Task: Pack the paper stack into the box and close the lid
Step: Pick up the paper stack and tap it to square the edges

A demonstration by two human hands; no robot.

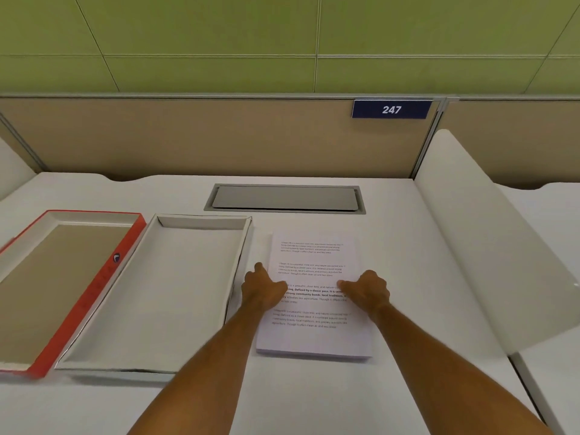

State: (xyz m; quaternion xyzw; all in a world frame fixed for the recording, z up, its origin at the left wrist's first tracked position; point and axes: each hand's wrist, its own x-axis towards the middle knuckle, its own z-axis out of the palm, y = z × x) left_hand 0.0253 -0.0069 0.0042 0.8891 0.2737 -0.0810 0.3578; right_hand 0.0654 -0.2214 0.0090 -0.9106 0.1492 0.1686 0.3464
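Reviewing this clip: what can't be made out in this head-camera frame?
- White printed paper stack: text too small and blurred to read; both hands cover its middle.
- Left hand and right hand: fingers curl out of sight, so the grip is unclear.
- Red-edged cardboard lid: left side cut off by the frame; logo too small.
- Open white cardboard box: near corner hidden by the left forearm.

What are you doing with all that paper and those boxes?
A person is packing a paper stack into a box. Right now both hands rest on the stack: the left hand at its left edge, the right hand on its right half. The stack lies flat on the white desk, not in the box yet. The open white box sits empty just left of it, and the red-edged lid lies upside down farther left.
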